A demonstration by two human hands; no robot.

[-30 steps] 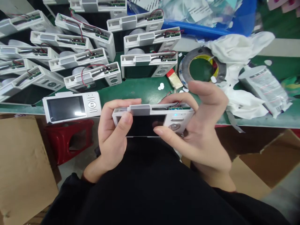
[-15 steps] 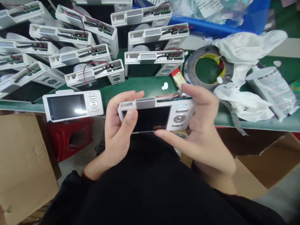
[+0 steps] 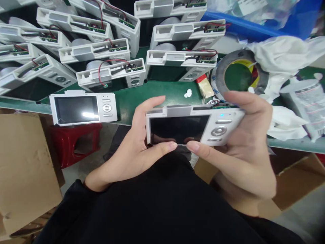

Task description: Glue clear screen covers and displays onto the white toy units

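Note:
Between my two hands is a white digital camera (image 3: pixel 179 128), its dark screen toward me and a small blue light lit near its top right. My left hand (image 3: pixel 142 142) grips its left end, thumb along the bottom edge. On the right end, my right hand (image 3: pixel 248 142) is closed round the body, thumb at the bottom edge and index finger by the top corner. The top is uncovered there, with a bit of circuit board showing. Behind it on the table lies a battery-like block (image 3: pixel 205 87) with a red end, wires near it.
Several open-topped white cameras (image 3: pixel 181 57) with red wires stand at the back and left. Another camera (image 3: pixel 83 107) lies at the table's front edge. To the right are a tape roll (image 3: pixel 220 73), white crumpled material (image 3: pixel 276 56) and a blue bin (image 3: pixel 302 25). Below stands a red stool (image 3: pixel 76 144).
The held camera has come closer and to the right in view. My left thumb has moved from the screen's left side to the bottom edge. The view has shifted slightly.

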